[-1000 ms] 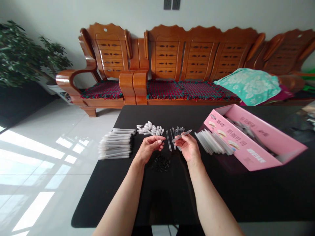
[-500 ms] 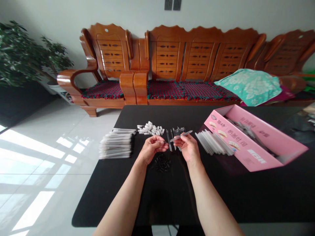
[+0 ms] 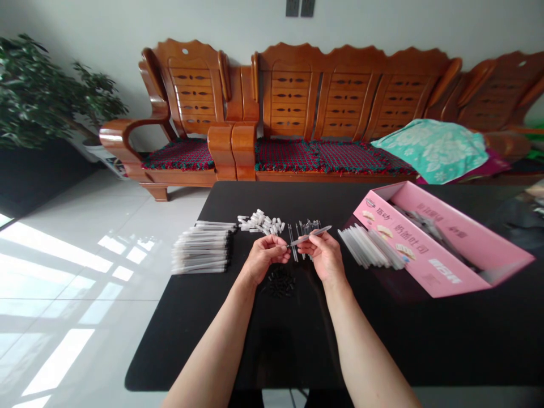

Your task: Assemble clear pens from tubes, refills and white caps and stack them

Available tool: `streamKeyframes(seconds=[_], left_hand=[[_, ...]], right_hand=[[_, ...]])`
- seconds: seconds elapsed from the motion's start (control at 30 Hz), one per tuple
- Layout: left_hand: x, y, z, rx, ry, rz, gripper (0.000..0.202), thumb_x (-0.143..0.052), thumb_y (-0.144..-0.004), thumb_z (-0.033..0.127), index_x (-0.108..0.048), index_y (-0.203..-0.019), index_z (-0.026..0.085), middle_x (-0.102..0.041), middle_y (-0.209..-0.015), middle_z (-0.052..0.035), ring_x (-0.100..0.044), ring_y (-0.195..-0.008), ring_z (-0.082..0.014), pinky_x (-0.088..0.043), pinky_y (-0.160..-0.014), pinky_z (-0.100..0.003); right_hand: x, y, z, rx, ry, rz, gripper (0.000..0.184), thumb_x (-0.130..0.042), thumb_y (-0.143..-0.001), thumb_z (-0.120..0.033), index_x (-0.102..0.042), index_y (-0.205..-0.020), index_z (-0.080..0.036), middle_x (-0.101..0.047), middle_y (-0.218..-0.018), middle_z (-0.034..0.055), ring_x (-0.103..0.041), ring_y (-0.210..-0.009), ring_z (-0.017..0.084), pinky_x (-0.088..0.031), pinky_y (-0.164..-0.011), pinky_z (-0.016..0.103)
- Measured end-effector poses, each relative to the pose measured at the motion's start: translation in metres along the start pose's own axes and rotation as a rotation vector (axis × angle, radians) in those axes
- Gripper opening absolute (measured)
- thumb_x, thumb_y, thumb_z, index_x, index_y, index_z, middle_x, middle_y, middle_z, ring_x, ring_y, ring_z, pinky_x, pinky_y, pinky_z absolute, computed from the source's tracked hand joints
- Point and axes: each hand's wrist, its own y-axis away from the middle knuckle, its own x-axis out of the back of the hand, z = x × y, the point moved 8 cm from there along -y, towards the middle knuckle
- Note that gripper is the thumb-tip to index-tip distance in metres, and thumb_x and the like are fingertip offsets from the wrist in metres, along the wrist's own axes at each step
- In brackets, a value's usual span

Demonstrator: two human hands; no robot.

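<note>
Between the fingers of my right hand [image 3: 326, 254] is a translucent white pen barrel [image 3: 312, 234], tilted up to the right. My left hand [image 3: 267, 258] pinches a small black pen plug at the barrel's left end; the two appear to touch. Below my hands lies a pile of small black plugs [image 3: 279, 282]. Just beyond my fingers, thin pen refills [image 3: 306, 226] lie in a row. White pen caps [image 3: 261, 221] are heaped behind my left hand. Right of my right hand is a stack of translucent barrels [image 3: 369, 246].
At the left of the black table [image 3: 204, 334] lies a stack of white pens with black ends [image 3: 199, 249]. A pink box [image 3: 425, 249] holding greyish things stands at the right. A wooden bench [image 3: 289, 96] with a turquoise cushion [image 3: 433, 150] is behind the table.
The gap between the black plug and the barrel has closed: the plug in my left hand now meets the barrel's left end. Both hands keep their hold.
</note>
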Motion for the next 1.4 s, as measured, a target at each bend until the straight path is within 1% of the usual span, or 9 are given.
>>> streamKeyframes(seconds=[0.33, 0.57, 0.83, 1.1, 1.27, 1.4], left_hand=[[0.004, -0.001, 0.0, -0.011, -0.034, 0.014, 0.026, -0.081, -0.068, 0.028, -0.065, -0.079, 0.012, -0.069, -0.068, -0.0045, -0.064, -0.058, -0.0119, -0.052, -0.058, -0.023], [0.002, 0.0, 0.0, -0.012, -0.05, 0.009, 0.027, -0.082, -0.068, 0.029, -0.065, -0.078, 0.012, -0.069, -0.068, -0.0048, -0.064, -0.057, -0.0119, -0.053, -0.059, -0.023], [0.004, -0.001, 0.0, -0.037, -0.058, 0.049, 0.028, -0.083, -0.066, 0.031, -0.064, -0.077, 0.012, -0.069, -0.068, -0.0046, -0.066, -0.06, -0.0133, -0.055, -0.06, -0.024], [0.006, -0.002, 0.0, -0.077, -0.094, 0.085, 0.029, -0.083, -0.066, 0.032, -0.064, -0.076, 0.012, -0.07, -0.067, -0.0045, -0.067, -0.06, -0.0143, -0.056, -0.06, -0.026], [0.004, -0.003, 0.006, -0.142, -0.137, 0.108, 0.032, -0.085, -0.063, 0.033, -0.063, -0.074, 0.012, -0.069, -0.064, -0.0042, -0.066, -0.057, -0.0151, -0.056, -0.059, -0.027], [0.003, -0.003, 0.009, -0.181, -0.15, 0.106, 0.032, -0.085, -0.065, 0.033, -0.064, -0.076, 0.012, -0.069, -0.065, -0.0037, -0.067, -0.06, -0.0154, -0.057, -0.061, -0.028]], right_hand=[[0.0, 0.0, -0.001, -0.002, 0.003, 0.002, 0.024, -0.079, -0.071, -0.021, -0.061, -0.086, -0.018, -0.078, -0.078, 0.0065, -0.075, -0.062, 0.021, -0.063, -0.056, 0.029], [-0.002, 0.0, -0.001, 0.006, 0.035, 0.001, 0.024, -0.079, -0.071, -0.022, -0.061, -0.086, -0.018, -0.078, -0.078, 0.0061, -0.075, -0.062, 0.022, -0.063, -0.055, 0.029], [-0.001, 0.0, 0.0, 0.013, 0.049, 0.011, 0.026, -0.08, -0.071, -0.022, -0.061, -0.087, -0.018, -0.078, -0.078, 0.0064, -0.075, -0.061, 0.022, -0.063, -0.054, 0.03], [-0.001, 0.0, 0.001, 0.016, 0.078, 0.02, 0.026, -0.08, -0.071, -0.023, -0.06, -0.086, -0.018, -0.077, -0.077, 0.0068, -0.075, -0.061, 0.022, -0.063, -0.053, 0.03], [0.0, 0.0, 0.001, 0.016, 0.076, 0.043, 0.029, -0.082, -0.07, -0.023, -0.059, -0.087, -0.018, -0.077, -0.072, 0.0058, -0.075, -0.06, 0.023, -0.063, -0.052, 0.029], [0.001, 0.0, 0.0, 0.016, 0.075, 0.058, 0.029, -0.082, -0.069, -0.023, -0.059, -0.086, -0.018, -0.076, -0.07, 0.005, -0.074, -0.059, 0.023, -0.063, -0.052, 0.029]])
